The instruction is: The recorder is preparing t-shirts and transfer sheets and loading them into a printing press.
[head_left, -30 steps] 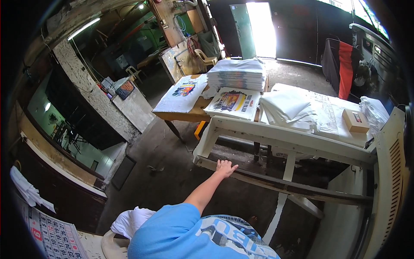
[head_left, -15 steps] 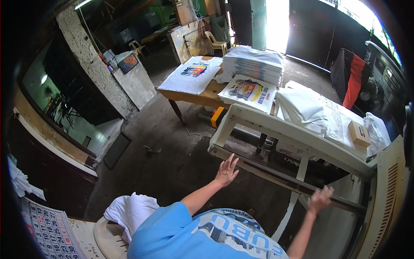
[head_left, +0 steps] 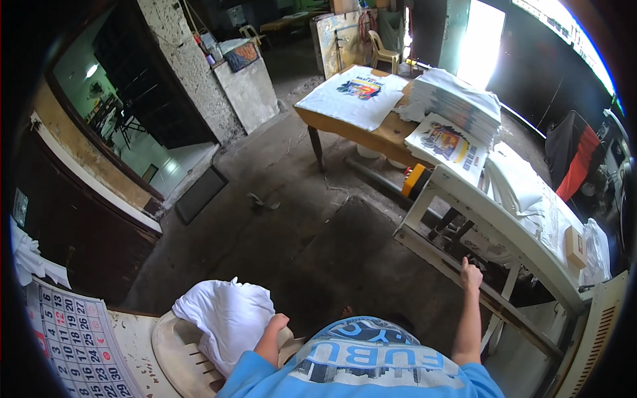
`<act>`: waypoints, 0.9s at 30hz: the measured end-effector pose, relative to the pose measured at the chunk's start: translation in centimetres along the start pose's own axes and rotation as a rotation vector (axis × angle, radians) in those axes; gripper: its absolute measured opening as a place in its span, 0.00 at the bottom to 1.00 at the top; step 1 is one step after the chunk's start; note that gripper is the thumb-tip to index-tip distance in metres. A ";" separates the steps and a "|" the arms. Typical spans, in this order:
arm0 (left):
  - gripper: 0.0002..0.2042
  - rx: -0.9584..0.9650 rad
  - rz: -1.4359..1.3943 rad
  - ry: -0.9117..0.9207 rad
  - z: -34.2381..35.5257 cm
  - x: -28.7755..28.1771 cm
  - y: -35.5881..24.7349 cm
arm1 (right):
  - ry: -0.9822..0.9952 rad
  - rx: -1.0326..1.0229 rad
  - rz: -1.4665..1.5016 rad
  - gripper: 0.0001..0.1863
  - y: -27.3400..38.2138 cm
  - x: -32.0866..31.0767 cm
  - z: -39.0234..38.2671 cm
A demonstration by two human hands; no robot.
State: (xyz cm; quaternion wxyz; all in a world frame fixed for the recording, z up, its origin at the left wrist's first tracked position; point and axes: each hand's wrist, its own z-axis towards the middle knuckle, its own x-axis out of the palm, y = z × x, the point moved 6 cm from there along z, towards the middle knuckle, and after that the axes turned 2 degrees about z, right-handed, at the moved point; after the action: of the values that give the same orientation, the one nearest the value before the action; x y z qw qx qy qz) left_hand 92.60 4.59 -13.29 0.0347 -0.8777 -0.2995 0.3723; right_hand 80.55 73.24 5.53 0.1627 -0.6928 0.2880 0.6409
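Head view: a workshop floor seen from above, the person's blue shirt at the lower centre.
White frame (head_left: 494,219): a long pale bench running from right of centre to the lower right; it likely serves as a support while the person leans or rises.
Wooden table (head_left: 371,136): upper centre, bearing a printed shirt (head_left: 358,93) spread flat, probably left to dry, and a stack of shirts (head_left: 458,99) just beside it.
White cloth (head_left: 229,318): lower left, bunched on a pale plastic chair (head_left: 176,348), within easy reach of the left arm.
Calendar (head_left: 73,338): far lower left, its lower part cut off by the edge.
Right hand (head_left: 471,275): raised, thumb up, fingers curled at the lower rail of the frame; whether it grips the rail cannot be told.
Left hand (head_left: 277,323): closed loosely against the cloth's right edge; fingers mostly hidden behind it.
Hidden: the frame's lower-right end bends into the dark rim.
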 end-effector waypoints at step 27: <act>0.14 0.462 0.239 -0.032 21.9 -32.4 -28.4 | -0.672 0.467 0.181 0.17 18.6 -5.9 22.0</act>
State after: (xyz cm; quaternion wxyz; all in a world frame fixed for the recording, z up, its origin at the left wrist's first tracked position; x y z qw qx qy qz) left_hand 46.03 6.45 -0.48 0.1853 -0.8697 -0.1013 0.4462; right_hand 51.69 72.91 11.26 0.3433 -0.3615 0.4161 0.7605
